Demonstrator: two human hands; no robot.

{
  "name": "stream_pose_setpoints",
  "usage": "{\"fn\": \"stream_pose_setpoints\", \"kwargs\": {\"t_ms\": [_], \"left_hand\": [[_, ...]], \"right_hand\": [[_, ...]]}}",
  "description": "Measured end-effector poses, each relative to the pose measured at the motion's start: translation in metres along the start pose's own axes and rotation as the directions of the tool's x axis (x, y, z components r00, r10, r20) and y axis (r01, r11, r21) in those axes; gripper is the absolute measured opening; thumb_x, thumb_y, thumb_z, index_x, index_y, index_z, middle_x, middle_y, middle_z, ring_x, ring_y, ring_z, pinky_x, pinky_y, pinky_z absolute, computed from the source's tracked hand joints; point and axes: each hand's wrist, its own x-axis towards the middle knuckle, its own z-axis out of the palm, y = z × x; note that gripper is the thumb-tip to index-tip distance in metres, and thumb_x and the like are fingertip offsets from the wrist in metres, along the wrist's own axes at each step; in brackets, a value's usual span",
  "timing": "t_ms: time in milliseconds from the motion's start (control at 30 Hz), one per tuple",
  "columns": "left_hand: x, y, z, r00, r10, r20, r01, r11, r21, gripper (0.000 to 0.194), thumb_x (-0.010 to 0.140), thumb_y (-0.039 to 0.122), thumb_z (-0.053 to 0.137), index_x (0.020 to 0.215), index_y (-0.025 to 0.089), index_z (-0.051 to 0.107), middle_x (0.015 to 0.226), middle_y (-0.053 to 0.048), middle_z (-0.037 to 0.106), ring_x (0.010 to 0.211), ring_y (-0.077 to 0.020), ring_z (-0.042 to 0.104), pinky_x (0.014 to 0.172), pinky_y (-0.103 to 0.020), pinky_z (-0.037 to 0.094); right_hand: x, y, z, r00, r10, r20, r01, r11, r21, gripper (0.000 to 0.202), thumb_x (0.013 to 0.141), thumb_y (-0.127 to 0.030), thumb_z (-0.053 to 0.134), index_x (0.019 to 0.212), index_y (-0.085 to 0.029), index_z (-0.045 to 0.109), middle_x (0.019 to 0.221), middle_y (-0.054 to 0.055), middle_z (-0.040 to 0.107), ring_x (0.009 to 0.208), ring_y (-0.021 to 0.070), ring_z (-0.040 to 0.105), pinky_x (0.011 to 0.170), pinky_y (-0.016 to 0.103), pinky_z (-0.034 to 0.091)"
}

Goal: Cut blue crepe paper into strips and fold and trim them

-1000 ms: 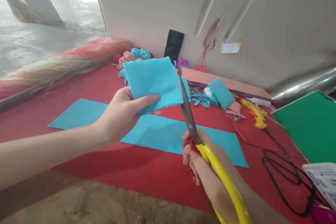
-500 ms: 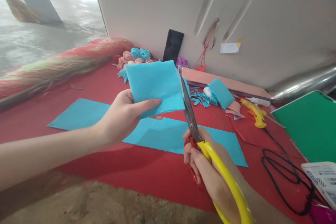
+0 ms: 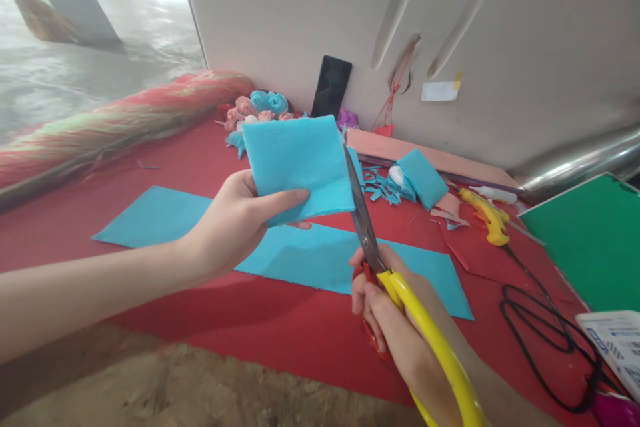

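My left hand is closed on a folded stack of blue crepe paper, thumb on the near face, fingers mostly hidden behind. My right hand grips scissors with one yellow and one red handle. Their blades point up and away, lying along the right edge of the folded paper. Whether the blades are parted there is hard to make out. Beneath both hands a long strip of blue paper lies flat on the red sheet.
Paper flowers and a black phone are at the back by the wall. Blue scraps and a folded blue piece lie right of centre. Further right are a yellow glue gun, its black cord and a green board.
Almost nothing differs. The whole view has shifted very slightly, and both hands keep the paper and scissors in the same relation.
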Motion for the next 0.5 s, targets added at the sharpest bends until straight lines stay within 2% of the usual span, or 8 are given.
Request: {"fn": "stream_pose_setpoints", "kwargs": {"t_ms": [167,300,433,500], "left_hand": [[-0.001,-0.001,0.001,1.0,-0.018,0.004,0.018,1.0,-0.015,0.005,0.069,0.014,0.074,0.066,0.018,0.072,0.069,0.002,0.071,0.057,-0.0093,0.065,0.053,-0.016,0.06],[-0.001,-0.001,0.002,1.0,-0.023,0.011,0.023,0.999,-0.032,0.007,0.069,0.014,0.074,0.064,0.018,0.072,0.066,0.003,0.071,0.055,-0.0086,0.064,0.052,-0.016,0.059],[-0.001,-0.002,0.001,1.0,-0.03,0.01,0.03,0.999,-0.033,0.006,0.069,0.014,0.075,0.064,0.017,0.072,0.065,0.003,0.071,0.055,-0.0086,0.065,0.053,-0.016,0.059],[-0.001,-0.002,0.001,0.999,-0.034,0.005,0.034,0.999,-0.035,0.006,0.068,0.014,0.075,0.063,0.017,0.072,0.063,0.003,0.071,0.053,-0.0085,0.064,0.052,-0.016,0.059]], "right_hand": [[0.002,0.003,0.002,0.999,0.039,-0.032,-0.04,0.998,-0.04,0.019,0.087,-0.034,0.04,0.097,-0.022,0.051,0.064,-0.001,0.053,0.035,0.0078,0.038,0.035,0.02,0.03],[-0.001,-0.006,0.002,0.996,0.082,-0.035,-0.084,0.995,-0.053,0.02,0.09,-0.036,0.036,0.096,-0.023,0.049,0.06,-0.002,0.049,0.034,0.0083,0.039,0.034,0.021,0.03],[-0.004,-0.013,0.002,0.996,0.079,-0.043,-0.081,0.995,-0.054,0.019,0.091,-0.037,0.036,0.092,-0.022,0.048,0.058,-0.003,0.048,0.031,0.007,0.036,0.033,0.02,0.029],[-0.003,-0.009,0.003,0.998,0.037,-0.059,-0.04,0.998,-0.045,0.019,0.09,-0.036,0.037,0.09,-0.021,0.048,0.058,-0.003,0.048,0.031,0.0067,0.035,0.033,0.02,0.028]]}}
